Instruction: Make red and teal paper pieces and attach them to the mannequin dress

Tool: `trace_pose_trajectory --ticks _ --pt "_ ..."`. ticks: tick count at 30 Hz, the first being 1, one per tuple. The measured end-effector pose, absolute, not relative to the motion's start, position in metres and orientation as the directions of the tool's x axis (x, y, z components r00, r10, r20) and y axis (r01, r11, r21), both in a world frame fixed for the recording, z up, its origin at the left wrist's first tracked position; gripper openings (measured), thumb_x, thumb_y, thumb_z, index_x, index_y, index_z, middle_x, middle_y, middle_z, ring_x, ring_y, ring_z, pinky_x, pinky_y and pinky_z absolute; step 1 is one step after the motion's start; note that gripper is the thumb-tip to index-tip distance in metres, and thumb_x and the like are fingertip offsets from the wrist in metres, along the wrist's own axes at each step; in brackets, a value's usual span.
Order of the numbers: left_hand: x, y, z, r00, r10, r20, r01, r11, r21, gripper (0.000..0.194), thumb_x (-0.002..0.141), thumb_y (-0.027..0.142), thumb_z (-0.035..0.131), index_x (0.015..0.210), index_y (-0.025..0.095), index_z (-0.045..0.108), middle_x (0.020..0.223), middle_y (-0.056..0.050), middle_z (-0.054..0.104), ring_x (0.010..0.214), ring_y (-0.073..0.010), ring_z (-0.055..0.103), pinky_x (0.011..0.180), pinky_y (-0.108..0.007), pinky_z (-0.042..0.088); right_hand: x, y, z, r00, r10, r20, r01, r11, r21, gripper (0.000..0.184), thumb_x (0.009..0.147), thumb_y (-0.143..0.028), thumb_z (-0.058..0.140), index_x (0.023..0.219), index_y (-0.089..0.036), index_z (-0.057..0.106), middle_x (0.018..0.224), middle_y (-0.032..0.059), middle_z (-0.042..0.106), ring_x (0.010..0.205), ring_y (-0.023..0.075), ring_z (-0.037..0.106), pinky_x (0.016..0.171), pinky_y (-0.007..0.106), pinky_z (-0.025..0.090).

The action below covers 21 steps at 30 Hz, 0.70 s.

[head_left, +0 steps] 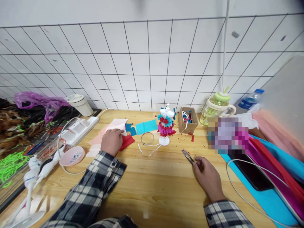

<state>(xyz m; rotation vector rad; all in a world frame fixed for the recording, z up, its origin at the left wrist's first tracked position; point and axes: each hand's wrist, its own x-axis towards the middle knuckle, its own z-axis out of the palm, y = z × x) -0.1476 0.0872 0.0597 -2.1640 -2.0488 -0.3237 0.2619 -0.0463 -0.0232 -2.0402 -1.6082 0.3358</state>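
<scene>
Over at the table (154, 186), the left hand (112, 141) touches coloured sheets (118, 124); the right hand (207, 174) holds scissors (187, 155). A frilled mannequin (165, 125) stands beyond, beside a box (190, 125).

On the table (152, 186), the mannequin (165, 129) stands left of the box (193, 127).

Single head-worn view from the near side of a wooden tabletop (152, 190), looking forward and down, facing the far tiled wall (159, 63), left hand (112, 141) and right hand (207, 174) fairly close, wide span from brown feathers (14, 126) at left to water bottle (250, 100) at right
</scene>
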Motion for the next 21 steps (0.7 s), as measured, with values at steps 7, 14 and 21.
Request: trace_pose_trajectory --ticks 7,14,21 --pt "-0.141 0.147 0.031 -0.027 0.989 0.142 0.989 0.006 0.149 0.033 0.080 0.030 0.050 0.104 0.021 0.071 0.106 -0.015 0.070 0.101 -0.0335 0.057 0.087 -0.044 0.038 0.263 -0.045 -0.020 0.263 0.961 0.083 0.816 -0.176 -0.550 0.023 0.082 -0.039 0.045 0.087 -0.023 0.061 0.080 0.0020 0.066 0.071 0.0189 0.060 0.061 0.029 0.040" --pt "-0.136 0.138 0.025 -0.123 0.969 0.216 0.941 0.045 0.336 0.022 0.077 0.034 0.054 0.080 0.021 0.071 0.100 -0.013 0.069 0.108 -0.0342 0.052 0.100 -0.055 0.022 0.263 -0.043 -0.019 0.283 0.957 0.066 0.806 -0.200 -0.557 0.026 0.084 -0.040 0.042 0.087 -0.023 0.061 0.078 0.0032 0.066 0.069 0.0198 0.060 0.059 0.029 0.039" --pt "-0.144 0.117 0.042 -0.274 0.942 0.192 0.713 0.065 0.698 0.038 0.085 0.040 0.039 0.102 0.013 0.060 0.100 -0.012 0.070 0.093 -0.0245 0.063 0.084 -0.038 0.049 0.263 -0.042 -0.019 0.294 0.955 0.049 0.806 -0.220 -0.549 0.023 0.083 -0.039 0.044 0.087 -0.024 0.062 0.076 0.0014 0.066 0.069 0.0190 0.060 0.058 0.028 0.038"
